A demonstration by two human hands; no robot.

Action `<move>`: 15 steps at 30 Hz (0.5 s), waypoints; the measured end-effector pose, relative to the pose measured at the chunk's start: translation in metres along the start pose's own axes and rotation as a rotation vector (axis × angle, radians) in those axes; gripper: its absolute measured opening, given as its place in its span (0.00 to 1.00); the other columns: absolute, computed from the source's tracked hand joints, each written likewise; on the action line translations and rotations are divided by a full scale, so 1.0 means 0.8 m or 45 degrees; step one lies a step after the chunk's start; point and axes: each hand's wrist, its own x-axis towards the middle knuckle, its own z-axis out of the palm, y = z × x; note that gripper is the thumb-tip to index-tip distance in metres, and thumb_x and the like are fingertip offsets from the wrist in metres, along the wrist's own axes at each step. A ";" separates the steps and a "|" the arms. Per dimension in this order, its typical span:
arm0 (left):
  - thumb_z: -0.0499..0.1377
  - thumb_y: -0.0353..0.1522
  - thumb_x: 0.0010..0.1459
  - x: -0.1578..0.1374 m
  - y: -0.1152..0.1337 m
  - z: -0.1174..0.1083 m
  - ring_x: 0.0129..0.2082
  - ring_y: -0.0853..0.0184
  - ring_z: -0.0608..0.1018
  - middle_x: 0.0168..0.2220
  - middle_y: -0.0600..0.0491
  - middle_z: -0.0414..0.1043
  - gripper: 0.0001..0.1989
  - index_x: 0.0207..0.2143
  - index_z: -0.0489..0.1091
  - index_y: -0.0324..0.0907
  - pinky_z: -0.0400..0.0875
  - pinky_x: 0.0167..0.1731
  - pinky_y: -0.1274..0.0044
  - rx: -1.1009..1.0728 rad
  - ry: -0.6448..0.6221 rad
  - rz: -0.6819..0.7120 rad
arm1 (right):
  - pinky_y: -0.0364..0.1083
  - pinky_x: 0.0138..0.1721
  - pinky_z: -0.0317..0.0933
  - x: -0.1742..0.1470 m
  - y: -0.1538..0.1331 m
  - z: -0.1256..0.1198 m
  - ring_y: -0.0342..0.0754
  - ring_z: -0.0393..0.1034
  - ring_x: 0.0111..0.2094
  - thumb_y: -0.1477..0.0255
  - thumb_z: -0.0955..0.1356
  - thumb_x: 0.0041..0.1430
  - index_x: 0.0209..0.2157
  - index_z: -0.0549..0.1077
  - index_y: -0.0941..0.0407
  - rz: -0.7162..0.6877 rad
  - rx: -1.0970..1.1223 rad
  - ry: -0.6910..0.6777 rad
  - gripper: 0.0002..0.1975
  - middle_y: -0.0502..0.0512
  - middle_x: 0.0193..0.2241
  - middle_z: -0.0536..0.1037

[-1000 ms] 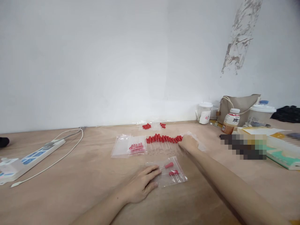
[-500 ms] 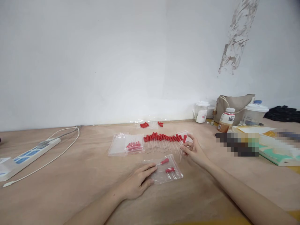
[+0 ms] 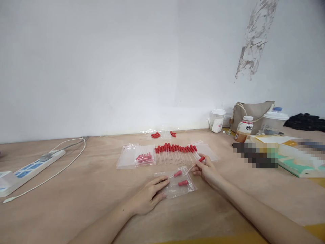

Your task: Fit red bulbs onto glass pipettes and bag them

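Observation:
Between the fingertips of my right hand (image 3: 205, 171) is a dropper (image 3: 201, 158) with a red rubber bulb. Its clear thin tube slants down to the left, with the tip by the open edge of a clear zip bag (image 3: 175, 195). My left hand (image 3: 152, 195) lies on the left part of that bag, fingers stretched out and pressing on the plastic. Inside the bag are two droppers with red bulbs (image 3: 182, 183). Behind my hands, several droppers (image 3: 175, 149) lie side by side in a row, bulbs pointing to the wall.
Left of the row lie zip bags (image 3: 125, 161), one stack holding red-bulbed droppers. Loose red bulbs (image 3: 155, 135) lie in plastic near the wall. A power strip (image 3: 33, 169) with a white cable is far left. Cups, a bottle (image 3: 244, 129) and a grey bag (image 3: 251, 113) stand right.
My right hand has moved left and toward me with the dropper, which has tilted from nearly upright to slanting toward the bag. My left hand has stayed on the bag.

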 end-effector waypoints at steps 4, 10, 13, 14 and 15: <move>0.45 0.38 0.60 0.000 -0.001 0.001 0.56 0.64 0.55 0.59 0.54 0.49 0.23 0.57 0.48 0.50 0.52 0.54 0.69 -0.012 0.022 -0.009 | 0.43 0.29 0.64 -0.002 0.007 -0.003 0.41 0.68 0.23 0.68 0.67 0.46 0.35 0.66 0.58 0.134 -0.095 -0.245 0.12 0.50 0.21 0.72; 0.45 0.38 0.60 -0.001 -0.004 0.005 0.56 0.63 0.55 0.58 0.54 0.49 0.23 0.57 0.47 0.49 0.52 0.54 0.68 -0.019 0.048 -0.003 | 0.43 0.27 0.61 -0.005 0.006 -0.008 0.42 0.65 0.25 0.67 0.68 0.44 0.30 0.71 0.58 -0.215 -0.616 -0.515 0.10 0.49 0.24 0.72; 0.46 0.38 0.60 -0.001 -0.003 0.005 0.56 0.63 0.56 0.58 0.53 0.50 0.23 0.57 0.47 0.49 0.52 0.54 0.68 -0.034 0.081 -0.011 | 0.39 0.22 0.56 -0.008 0.008 -0.003 0.38 0.60 0.21 0.69 0.69 0.42 0.30 0.66 0.57 -0.298 -0.612 -0.436 0.11 0.47 0.23 0.69; 0.46 0.38 0.59 -0.001 -0.001 0.004 0.56 0.63 0.56 0.58 0.53 0.50 0.23 0.57 0.47 0.49 0.53 0.53 0.68 -0.042 0.090 -0.014 | 0.38 0.22 0.54 -0.010 0.010 -0.001 0.37 0.59 0.20 0.70 0.69 0.42 0.30 0.64 0.56 -0.302 -0.585 -0.431 0.12 0.47 0.23 0.69; 0.46 0.38 0.59 -0.002 0.000 0.004 0.55 0.63 0.57 0.57 0.53 0.51 0.23 0.57 0.47 0.49 0.54 0.53 0.69 -0.052 0.096 -0.012 | 0.38 0.22 0.54 -0.011 0.011 0.001 0.37 0.59 0.20 0.69 0.69 0.42 0.30 0.62 0.56 -0.287 -0.554 -0.455 0.13 0.47 0.24 0.69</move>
